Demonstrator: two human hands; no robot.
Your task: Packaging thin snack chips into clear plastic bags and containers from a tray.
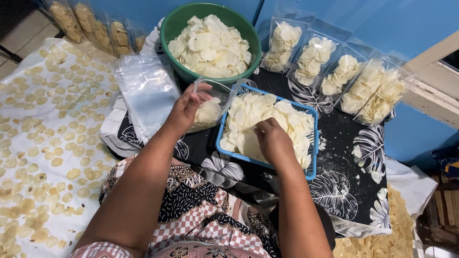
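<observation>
Chips [287, 119] look light, brittle, best pinched by edges: right hand [272, 141] cupped grabbing them, left hand [184, 112] holding bag [210, 107] beside.

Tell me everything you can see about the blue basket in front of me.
The blue basket is a shallow rectangular plastic tray with slotted walls, lying flat on the black leaf-patterned cloth. It is heaped with thin pale chips. The right hand rests in the chips; the left hand holds a clear bag at its left end, beside the green bowl.
</observation>
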